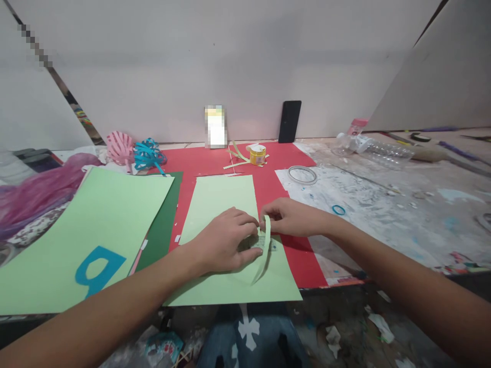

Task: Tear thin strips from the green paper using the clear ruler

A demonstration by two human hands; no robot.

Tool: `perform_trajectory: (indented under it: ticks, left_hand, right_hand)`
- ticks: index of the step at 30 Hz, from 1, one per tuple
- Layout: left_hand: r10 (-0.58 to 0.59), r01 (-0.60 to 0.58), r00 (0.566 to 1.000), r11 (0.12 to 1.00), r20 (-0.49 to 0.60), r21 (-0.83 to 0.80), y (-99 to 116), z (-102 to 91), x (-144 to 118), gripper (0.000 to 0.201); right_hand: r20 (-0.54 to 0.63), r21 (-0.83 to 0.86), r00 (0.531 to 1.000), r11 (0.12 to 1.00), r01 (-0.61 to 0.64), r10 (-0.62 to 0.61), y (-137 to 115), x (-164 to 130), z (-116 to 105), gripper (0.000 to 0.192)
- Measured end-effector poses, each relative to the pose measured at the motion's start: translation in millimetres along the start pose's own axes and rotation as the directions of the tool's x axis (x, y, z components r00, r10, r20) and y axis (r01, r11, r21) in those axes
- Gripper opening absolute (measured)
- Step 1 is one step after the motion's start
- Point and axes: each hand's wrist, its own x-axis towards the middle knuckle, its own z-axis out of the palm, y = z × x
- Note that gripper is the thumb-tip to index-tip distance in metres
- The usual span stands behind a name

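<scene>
A sheet of light green paper lies in front of me. My left hand rests on it, its fingers curled and its thumb stretched towards the middle of the sheet. Under and beside these fingertips is a small flat piece with grey markings, partly covered; its kind is unclear. My right hand is closed in a pinch at the sheet's right edge, on a narrow pale green paper strip. The strip curls down between both hands. What the left fingertips hold, if anything, is hidden.
Left lies another green sheet with a blue paper cutout. Behind are a yellow tape roll, pink and blue ribbon bundles, and two upright phones. A tape ring and plastic bottle lie right.
</scene>
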Motion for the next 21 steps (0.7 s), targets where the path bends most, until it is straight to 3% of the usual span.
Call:
perform_trajectory:
  ticks: [11, 21]
  left_hand:
    - [-0.038, 0.035, 0.997, 0.998, -0.069, -0.054, -0.8, 4.5, -0.5, 0.018]
    - [-0.054, 0.054, 0.998, 0.999, -0.023, -0.005, 0.6, 0.2, -0.4, 0.022]
  right_hand:
    - [0.070, 0.012, 0.994, 0.997, 0.078, -0.079, 0.0, -2.1, 0.9, 0.011]
    - [0.124, 0.044, 0.985, 0.992, 0.115, -0.120, -2.2, -2.0, -3.6, 0.012]
